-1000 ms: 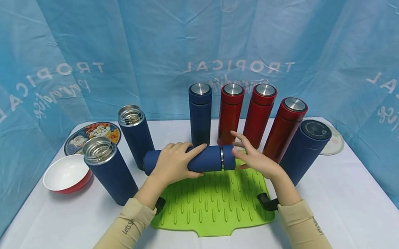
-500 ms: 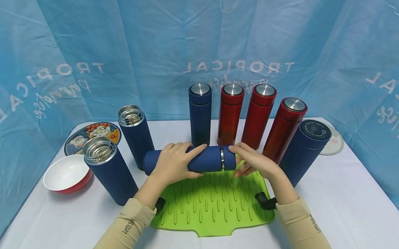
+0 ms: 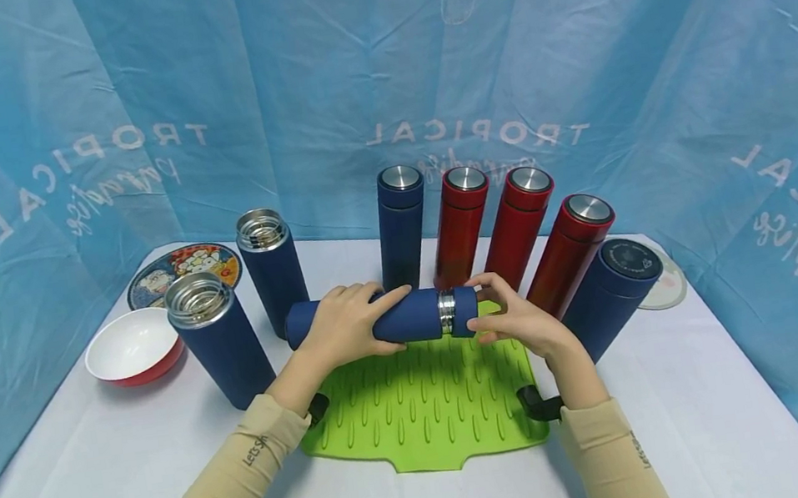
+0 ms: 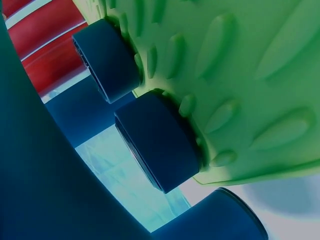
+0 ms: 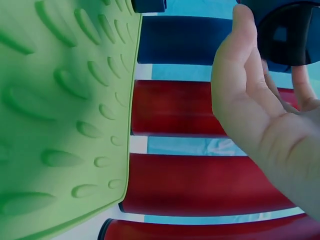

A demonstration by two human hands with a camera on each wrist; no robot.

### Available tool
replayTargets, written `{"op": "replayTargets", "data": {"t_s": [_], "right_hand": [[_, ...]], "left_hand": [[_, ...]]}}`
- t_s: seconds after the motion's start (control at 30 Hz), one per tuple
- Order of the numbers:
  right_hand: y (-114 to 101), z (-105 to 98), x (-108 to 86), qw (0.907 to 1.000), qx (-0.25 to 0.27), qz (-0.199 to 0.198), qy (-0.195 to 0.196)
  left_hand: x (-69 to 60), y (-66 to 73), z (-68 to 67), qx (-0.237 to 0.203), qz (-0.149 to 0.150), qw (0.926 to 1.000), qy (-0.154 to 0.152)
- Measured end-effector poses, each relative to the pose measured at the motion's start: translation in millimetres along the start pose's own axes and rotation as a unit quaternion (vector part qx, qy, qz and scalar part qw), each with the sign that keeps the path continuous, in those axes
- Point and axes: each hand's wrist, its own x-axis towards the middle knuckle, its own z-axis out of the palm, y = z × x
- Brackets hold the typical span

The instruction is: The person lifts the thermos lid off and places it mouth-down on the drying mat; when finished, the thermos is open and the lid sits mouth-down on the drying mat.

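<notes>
A blue bottle [image 3: 408, 317] is held level above the green mat [image 3: 421, 414], with silver threads showing between its body and its lid [image 3: 465, 310]. My left hand [image 3: 348, 325] grips the body from above. My right hand [image 3: 522, 321] pinches the lid at the bottle's right end; the right wrist view shows the fingers of this hand [image 5: 265, 110] around the lid [image 5: 285, 37]. In the left wrist view, the near blue bottle [image 4: 30, 165] fills the left side, and two short blue lids [image 4: 107, 62] stand on the mat [image 4: 240, 90].
Two open blue bottles [image 3: 231, 351] stand at the left, near a white-and-red bowl [image 3: 132, 347] and a patterned round mat [image 3: 147, 286]. Behind and right stand a lidded blue bottle [image 3: 401, 240], three red bottles [image 3: 462, 228] and a dark blue bottle [image 3: 606, 297]. A blue curtain [image 3: 317, 83] surrounds the table.
My right hand has closed its fingers on the lid, which has moved slightly right from the body, exposing more silver thread. My left hand keeps its hold.
</notes>
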Motion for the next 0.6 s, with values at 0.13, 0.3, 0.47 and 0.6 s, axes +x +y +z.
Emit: {"op": "replayTargets", "data": {"t_s": [0.13, 0.3, 0.47, 0.6], "right_hand": [[0, -3, -3.2, 0.9997, 0.006, -0.021, -0.004], [1, -4, -6.1, 0.9993, 0.013, -0.034, -0.003], [4, -5, -7.0, 0.9993, -0.004, -0.037, 0.004], [7, -5, -7.2, 0.9989, -0.03, -0.035, 0.009]], "left_hand": [[-0.6, -0.3, -2.3, -0.014, -0.013, 0.9998, -0.009], [-1.3, -3.3, -3.1, -0.039, -0.047, 0.9981, -0.007], [2.2, -7.6, -7.8, -0.097, -0.125, 0.9872, 0.018], [8.1, -10.0, -16.2, -0.188, -0.217, 0.9573, 0.033]]}}
